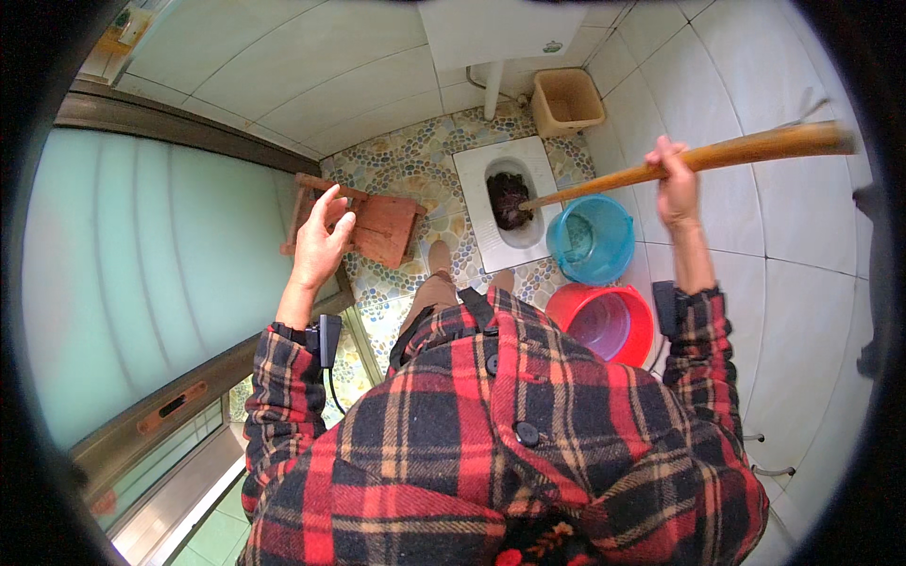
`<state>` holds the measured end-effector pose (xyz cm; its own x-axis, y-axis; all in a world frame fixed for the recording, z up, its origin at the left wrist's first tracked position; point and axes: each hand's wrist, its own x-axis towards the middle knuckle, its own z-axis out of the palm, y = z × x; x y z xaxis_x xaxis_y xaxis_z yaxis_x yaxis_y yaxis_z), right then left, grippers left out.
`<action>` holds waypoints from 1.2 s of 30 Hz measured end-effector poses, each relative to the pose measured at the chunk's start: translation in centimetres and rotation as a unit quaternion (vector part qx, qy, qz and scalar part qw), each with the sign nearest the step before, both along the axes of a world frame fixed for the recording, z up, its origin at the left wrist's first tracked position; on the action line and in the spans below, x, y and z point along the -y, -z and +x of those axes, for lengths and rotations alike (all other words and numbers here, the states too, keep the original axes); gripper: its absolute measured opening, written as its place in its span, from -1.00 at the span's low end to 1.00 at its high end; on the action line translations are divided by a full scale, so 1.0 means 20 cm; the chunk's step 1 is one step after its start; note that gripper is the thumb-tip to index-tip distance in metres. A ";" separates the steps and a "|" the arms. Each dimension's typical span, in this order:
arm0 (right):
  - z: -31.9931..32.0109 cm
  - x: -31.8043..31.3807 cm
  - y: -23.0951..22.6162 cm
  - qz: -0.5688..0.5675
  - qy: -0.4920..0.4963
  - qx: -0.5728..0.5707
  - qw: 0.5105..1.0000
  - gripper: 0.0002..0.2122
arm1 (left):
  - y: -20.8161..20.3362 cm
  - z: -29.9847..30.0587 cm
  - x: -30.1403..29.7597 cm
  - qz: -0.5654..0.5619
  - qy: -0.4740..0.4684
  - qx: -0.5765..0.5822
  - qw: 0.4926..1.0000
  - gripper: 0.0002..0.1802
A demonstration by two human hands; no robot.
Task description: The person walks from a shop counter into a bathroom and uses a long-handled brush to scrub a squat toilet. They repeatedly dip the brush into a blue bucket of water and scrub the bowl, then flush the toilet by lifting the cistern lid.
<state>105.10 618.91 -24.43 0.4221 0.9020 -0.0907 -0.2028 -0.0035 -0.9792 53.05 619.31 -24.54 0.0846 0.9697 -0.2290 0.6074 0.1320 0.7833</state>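
Observation:
My right hand (677,185) is closed around the wooden handle of a mop (746,151), at the right near the tiled wall. From there the handle slants down to the left, and its dark, wet-looking mop head (510,201) sits in the bowl of a white squat toilet (474,200). With nothing in it, my left hand (322,243) is held up on the left, fingers apart. Below and beside that hand is a small reddish-brown wooden stool (389,232); whether they touch cannot be made out.
A blue bucket (618,238) stands right of the toilet, with a red basin (642,316) nearer me. At the back are a beige bin (568,99), a white pipe (493,90) and a cistern (495,33). A frosted sliding door (160,274) bounds the left; pebble-patterned tiles (406,141) cover the floor.

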 end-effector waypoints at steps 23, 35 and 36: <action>-0.31 0.07 0.52 -0.132 -0.082 0.220 0.963 -0.82 | 0.04 -0.03 -0.04 -0.009 -0.010 0.018 1.000 -0.45; -0.02 -0.09 -1.11 0.252 -0.337 0.112 0.900 -0.69 | 0.00 0.01 -0.09 0.020 0.000 0.038 0.999 -0.46; -0.03 -0.09 -1.10 0.268 -0.324 0.113 0.900 -0.67 | 0.00 0.01 -0.10 0.019 0.000 0.046 0.999 -0.46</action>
